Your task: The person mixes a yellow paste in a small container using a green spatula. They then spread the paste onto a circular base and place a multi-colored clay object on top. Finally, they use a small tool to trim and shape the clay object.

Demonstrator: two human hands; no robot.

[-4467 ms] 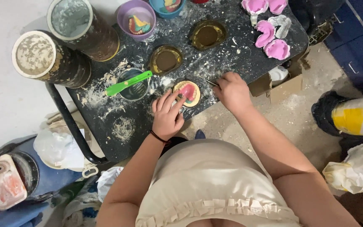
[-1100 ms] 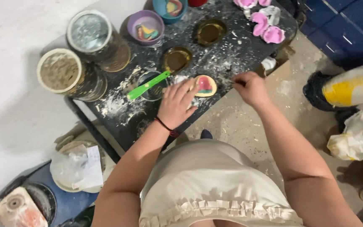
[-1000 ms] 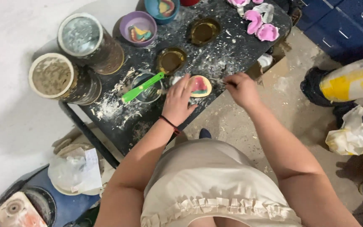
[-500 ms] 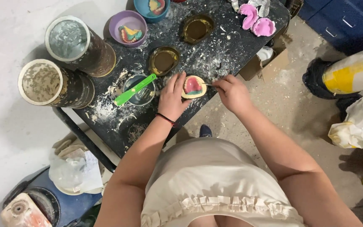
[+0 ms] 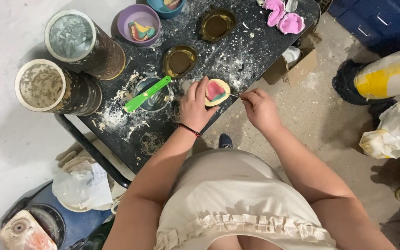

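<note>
Cream-coloured round mould with a pink and green filling sits on the black, powder-spattered tabletop, close to its near edge. The left hand lies flat beside it, fingers touching its left rim and steadying it. The right hand is pinched around a thin metal tool whose tip meets the mould's right rim.

Just left of the left hand stands a small clear cup with a green spatula resting across it. Two tall, paint-crusted cylindrical tins stand at the tabletop's left end, touching each other. Behind them is a purple bowl holding coloured pieces, and two amber round dishes lie further back. Pink moulded pieces rest at the far right corner.

Off the tabletop's right edge, a cardboard box sits on the bare concrete floor; well apart to the right lie a yellow and white sack and a crumpled white bag. Open floor lies between the box and the sacks.
</note>
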